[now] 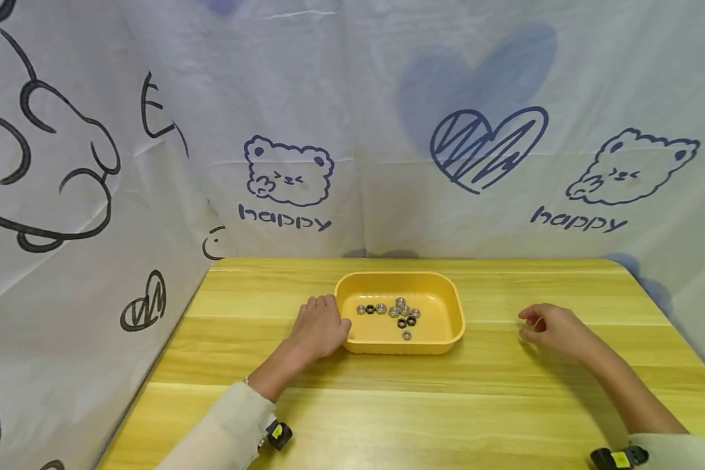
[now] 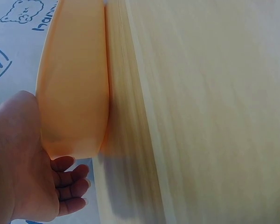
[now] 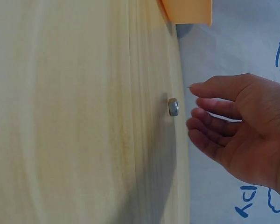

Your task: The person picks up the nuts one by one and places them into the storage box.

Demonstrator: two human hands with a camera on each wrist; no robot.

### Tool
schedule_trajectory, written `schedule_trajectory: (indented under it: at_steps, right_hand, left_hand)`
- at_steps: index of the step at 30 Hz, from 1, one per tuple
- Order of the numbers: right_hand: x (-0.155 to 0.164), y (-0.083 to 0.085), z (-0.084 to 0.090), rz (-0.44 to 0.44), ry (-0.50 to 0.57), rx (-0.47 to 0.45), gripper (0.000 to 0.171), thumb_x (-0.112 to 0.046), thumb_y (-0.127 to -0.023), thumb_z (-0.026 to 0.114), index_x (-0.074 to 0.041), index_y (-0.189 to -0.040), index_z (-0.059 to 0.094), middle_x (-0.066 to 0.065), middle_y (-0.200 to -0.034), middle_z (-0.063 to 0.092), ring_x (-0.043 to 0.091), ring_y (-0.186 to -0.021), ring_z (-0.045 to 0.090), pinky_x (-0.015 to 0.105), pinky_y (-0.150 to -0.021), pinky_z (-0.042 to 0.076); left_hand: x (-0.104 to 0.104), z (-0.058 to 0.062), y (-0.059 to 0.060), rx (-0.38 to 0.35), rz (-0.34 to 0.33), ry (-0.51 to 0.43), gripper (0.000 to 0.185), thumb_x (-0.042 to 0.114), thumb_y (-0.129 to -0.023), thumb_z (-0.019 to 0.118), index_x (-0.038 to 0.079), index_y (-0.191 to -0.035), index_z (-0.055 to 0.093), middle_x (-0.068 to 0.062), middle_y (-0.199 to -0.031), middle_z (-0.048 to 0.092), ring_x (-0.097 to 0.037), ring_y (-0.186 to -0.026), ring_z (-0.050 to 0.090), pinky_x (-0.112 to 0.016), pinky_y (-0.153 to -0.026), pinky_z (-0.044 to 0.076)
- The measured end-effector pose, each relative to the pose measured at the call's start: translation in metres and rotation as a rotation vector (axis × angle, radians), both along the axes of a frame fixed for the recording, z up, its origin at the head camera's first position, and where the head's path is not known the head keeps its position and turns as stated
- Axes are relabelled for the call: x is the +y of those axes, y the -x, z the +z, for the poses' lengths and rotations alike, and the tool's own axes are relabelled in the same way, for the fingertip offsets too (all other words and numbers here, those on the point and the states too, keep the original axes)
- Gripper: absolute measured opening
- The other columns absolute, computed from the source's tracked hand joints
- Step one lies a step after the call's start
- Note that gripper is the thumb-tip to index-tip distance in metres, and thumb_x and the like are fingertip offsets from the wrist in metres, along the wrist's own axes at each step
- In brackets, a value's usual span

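A yellow plastic tray stands on the wooden table with several hex nuts inside, some silver and some black. My left hand grips the tray's left end, the thumb over the rim. Seen from the left wrist, that hand has its fingers bent by the tray's outer wall. To the right of the tray, my right hand hovers with loosely bent fingers and holds nothing. In the right wrist view, a single silver nut lies on the table close to the right hand's fingertips; the head view hides it.
The wooden table reaches back to a white cloth printed with bears and hearts. A second stretch of cloth borders the table on the left. Each sleeve has a small black device at the wrist.
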State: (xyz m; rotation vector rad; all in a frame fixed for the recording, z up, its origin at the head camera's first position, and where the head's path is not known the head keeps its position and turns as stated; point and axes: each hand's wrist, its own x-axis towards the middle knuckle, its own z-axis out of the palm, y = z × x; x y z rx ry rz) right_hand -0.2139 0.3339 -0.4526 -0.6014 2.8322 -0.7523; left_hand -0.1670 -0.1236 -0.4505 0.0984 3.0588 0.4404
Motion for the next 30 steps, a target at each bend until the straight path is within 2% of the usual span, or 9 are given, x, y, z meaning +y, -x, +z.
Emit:
schedule_trajectory:
  at_steps: [9,19,24,30]
  right_hand:
    - [0.002,-0.001,-0.005,-0.011,-0.025,-0.056,0.037,-0.014,-0.092,0.073,0.013,-0.117,0.064,0.017,-0.099,0.07,0.028,-0.091,0.066,0.038,-0.074,0.055]
    - [0.005,0.002,-0.013,-0.044,-0.057,-0.068,0.034,-0.017,-0.094,0.072,0.01,-0.113,0.067,0.012,-0.096,0.07,0.021,-0.087,0.064,0.034,-0.072,0.052]
    - [0.004,0.003,-0.01,-0.061,-0.072,-0.075,0.028,-0.017,-0.091,0.074,0.007,-0.105,0.072,0.011,-0.092,0.073,0.018,-0.082,0.064,0.029,-0.067,0.051]
    - [0.0,0.005,-0.005,-0.059,-0.084,-0.032,0.023,-0.016,-0.085,0.079,0.004,-0.096,0.077,0.009,-0.086,0.075,0.014,-0.075,0.061,0.026,-0.064,0.049]
  left_hand:
    - [0.0,-0.002,0.0,0.012,0.001,0.003,0.035,0.032,-0.098,0.047,-0.001,-0.109,0.051,-0.013,-0.095,0.051,-0.029,-0.091,0.044,-0.042,-0.085,0.038]
    - [0.0,-0.005,0.0,0.012,-0.004,-0.004,0.034,0.031,-0.098,0.047,0.0,-0.109,0.051,-0.013,-0.096,0.051,-0.029,-0.09,0.044,-0.041,-0.085,0.037]
    - [0.0,-0.004,0.001,0.004,-0.005,-0.014,0.034,0.032,-0.098,0.046,0.0,-0.11,0.051,-0.013,-0.096,0.051,-0.029,-0.091,0.044,-0.041,-0.085,0.037]
    - [-0.001,-0.002,0.0,-0.004,-0.003,-0.006,0.034,0.032,-0.098,0.045,0.0,-0.109,0.05,-0.013,-0.096,0.051,-0.029,-0.091,0.043,-0.041,-0.085,0.037]
